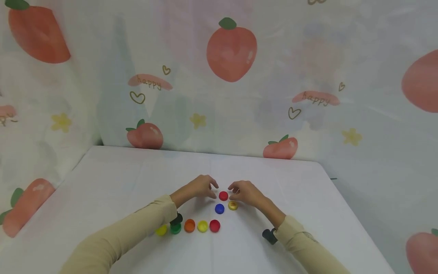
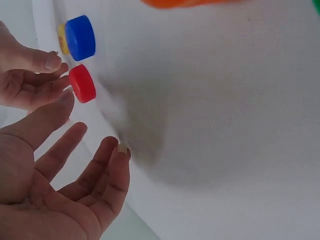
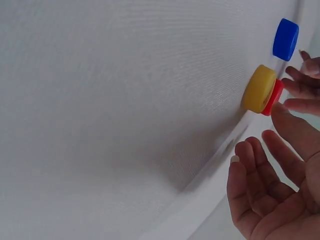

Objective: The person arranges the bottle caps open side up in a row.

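Observation:
A red bottle cap (image 1: 223, 196) lies on the white table between my two hands. My left hand (image 1: 204, 186) is just left of it, fingers loosely bent and holding nothing. On the other side my right hand (image 1: 247, 192) hovers with relaxed fingers and an empty palm; whether its thumb touches the red cap, I cannot tell. Closer to me are a blue cap (image 1: 219, 208) and a gold-yellow cap (image 1: 233, 205), the latter just below the right hand. In the right wrist view the yellow cap (image 3: 259, 89) partly covers the red cap (image 3: 273, 98).
Nearer to me a row of caps runs across the table (image 1: 239, 251): yellow (image 1: 161, 230), green (image 1: 175, 228), orange (image 1: 189, 225), yellow (image 1: 202, 226) and red (image 1: 215, 226). The left forearm partly overlaps the row's left end. Behind the table hangs a fruit-print curtain (image 1: 239, 114).

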### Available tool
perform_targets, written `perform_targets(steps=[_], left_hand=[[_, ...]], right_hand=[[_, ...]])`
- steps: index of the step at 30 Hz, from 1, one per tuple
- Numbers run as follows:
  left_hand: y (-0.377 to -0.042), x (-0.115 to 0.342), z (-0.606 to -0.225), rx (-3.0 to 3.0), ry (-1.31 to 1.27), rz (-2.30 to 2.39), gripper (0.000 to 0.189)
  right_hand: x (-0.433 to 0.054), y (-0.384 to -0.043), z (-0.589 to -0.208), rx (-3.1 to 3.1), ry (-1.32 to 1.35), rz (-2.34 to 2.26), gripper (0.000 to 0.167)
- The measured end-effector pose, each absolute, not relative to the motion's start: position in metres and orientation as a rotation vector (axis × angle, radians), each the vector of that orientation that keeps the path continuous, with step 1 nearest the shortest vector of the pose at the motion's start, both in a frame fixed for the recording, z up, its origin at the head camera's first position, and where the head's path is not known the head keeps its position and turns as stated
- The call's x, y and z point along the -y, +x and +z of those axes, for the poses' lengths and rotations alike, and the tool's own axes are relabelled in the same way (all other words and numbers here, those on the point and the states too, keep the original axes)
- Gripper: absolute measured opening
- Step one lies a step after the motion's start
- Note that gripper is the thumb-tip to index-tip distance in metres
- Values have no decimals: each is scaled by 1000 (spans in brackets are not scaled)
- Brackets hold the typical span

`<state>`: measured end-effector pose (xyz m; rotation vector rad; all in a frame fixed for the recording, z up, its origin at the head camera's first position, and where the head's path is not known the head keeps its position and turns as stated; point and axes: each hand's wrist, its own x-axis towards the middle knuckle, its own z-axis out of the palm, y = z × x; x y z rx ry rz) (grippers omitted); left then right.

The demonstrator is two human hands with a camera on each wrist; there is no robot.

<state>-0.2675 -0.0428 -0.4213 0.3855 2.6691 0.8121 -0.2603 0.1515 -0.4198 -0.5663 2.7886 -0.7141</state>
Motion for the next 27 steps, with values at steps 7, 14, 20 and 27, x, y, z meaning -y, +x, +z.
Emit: perform_targets(steps=[7,14,20,27], left_hand=[[-269,38,-423,-2668,433,825,26],[-272,29,-428,-2693,437,818,21],[-271,24,-428,-2710,402,817,18],[-272,26,-433,-2711,390,848,15]], right_hand=[[-147,-261,-421,-2775,-579,-717,26],[-148,-263,-425,-2777,-574,-712,21],[-144,-262,-425,-2775,-540,-683,23],[-141,-263,-428,-2779,-539,-690,24]])
